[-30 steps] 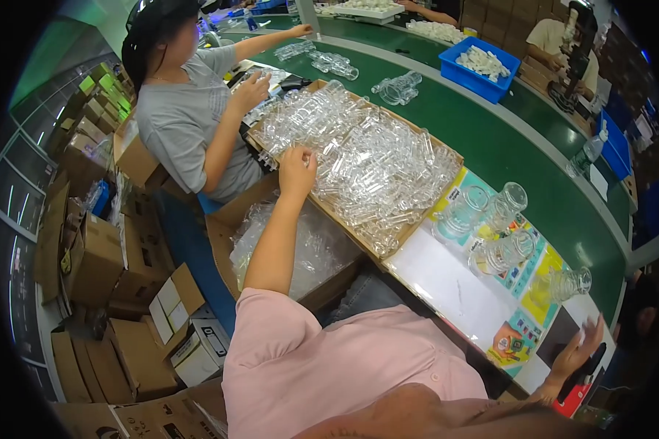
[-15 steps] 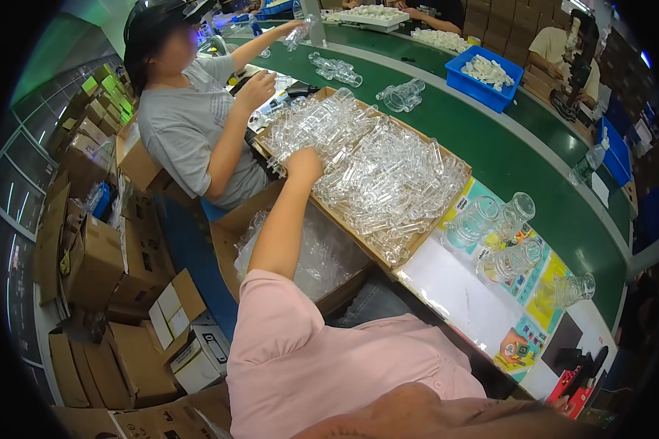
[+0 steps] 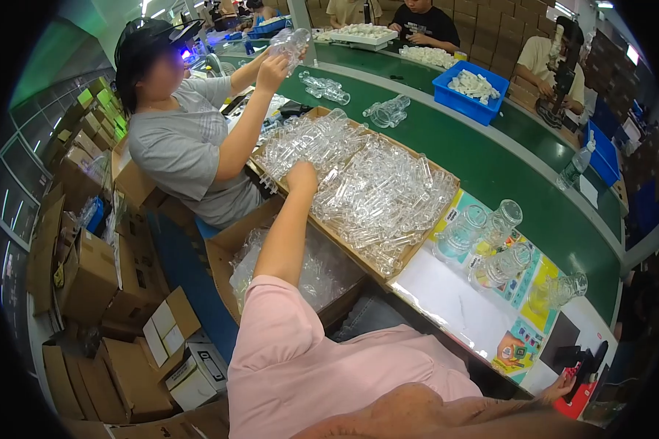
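Observation:
My left hand [image 3: 302, 176], curled with its fingertips hidden, reaches into a shallow cardboard tray [image 3: 351, 247] heaped with clear glass-like tubes [image 3: 388, 190]. Whatever its fingers hold is hidden among the pieces. Far to the lower right, my right hand [image 3: 559, 387] is bent beside a black device [image 3: 587, 373] on a red base. Its fingers seem closed at a small red part, which is too small to name. Between the hands, several clear ribbed vessels [image 3: 501, 265] stand and lean on a printed sheet [image 3: 531, 329].
At left, a co-worker in a grey shirt [image 3: 176, 146] holds up a clear vessel [image 3: 291, 47]. Two clear pieces [image 3: 388, 111] lie on the green conveyor [image 3: 417, 88], beyond the tray. A blue bin [image 3: 467, 106] holds white parts. Below the tray stands an open carton [image 3: 223, 274] with plastic bags.
The co-worker has brought both hands together on the clear vessel. My left hand stays at the tray's near edge. The view has shifted slightly, and my right hand shows more at lower right.

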A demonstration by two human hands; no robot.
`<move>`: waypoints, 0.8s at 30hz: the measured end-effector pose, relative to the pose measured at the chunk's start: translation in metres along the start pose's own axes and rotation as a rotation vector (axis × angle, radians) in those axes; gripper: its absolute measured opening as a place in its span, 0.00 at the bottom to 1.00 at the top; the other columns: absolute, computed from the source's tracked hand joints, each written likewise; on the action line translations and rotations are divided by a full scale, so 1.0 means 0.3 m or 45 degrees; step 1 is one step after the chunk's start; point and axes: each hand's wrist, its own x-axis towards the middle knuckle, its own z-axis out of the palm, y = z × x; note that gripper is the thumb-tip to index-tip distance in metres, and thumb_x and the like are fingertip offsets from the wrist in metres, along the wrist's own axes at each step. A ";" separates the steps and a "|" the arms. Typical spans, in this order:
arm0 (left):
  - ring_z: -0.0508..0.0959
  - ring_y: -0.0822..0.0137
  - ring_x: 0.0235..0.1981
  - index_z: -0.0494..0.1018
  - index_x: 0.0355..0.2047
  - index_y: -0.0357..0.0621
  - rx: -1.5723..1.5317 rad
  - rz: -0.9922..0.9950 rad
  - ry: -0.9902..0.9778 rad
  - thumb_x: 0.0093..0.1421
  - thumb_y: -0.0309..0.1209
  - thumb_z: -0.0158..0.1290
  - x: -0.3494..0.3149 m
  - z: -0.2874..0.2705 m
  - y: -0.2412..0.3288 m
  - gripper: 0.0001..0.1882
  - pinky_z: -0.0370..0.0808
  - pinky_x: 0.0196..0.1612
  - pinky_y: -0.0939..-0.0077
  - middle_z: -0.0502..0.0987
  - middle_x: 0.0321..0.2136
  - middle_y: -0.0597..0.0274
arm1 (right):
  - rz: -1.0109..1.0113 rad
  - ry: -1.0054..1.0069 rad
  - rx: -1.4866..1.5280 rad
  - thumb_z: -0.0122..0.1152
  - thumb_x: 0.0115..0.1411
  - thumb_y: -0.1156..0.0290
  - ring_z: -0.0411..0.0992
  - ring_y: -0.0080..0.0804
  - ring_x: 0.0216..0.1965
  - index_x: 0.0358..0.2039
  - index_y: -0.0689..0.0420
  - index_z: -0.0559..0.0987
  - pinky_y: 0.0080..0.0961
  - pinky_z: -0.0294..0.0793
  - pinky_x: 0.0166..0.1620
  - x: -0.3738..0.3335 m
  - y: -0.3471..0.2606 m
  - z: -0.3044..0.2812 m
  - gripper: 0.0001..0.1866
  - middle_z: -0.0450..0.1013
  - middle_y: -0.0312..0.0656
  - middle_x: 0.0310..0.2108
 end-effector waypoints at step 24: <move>0.75 0.51 0.37 0.75 0.31 0.44 -0.365 -0.016 0.073 0.46 0.27 0.54 -0.008 0.036 -0.039 0.09 0.71 0.41 0.63 0.75 0.33 0.50 | 0.011 -0.165 -0.061 0.60 0.53 0.66 0.66 0.35 0.45 0.52 0.66 0.61 0.26 0.64 0.50 0.046 -0.088 0.168 0.30 0.66 0.48 0.47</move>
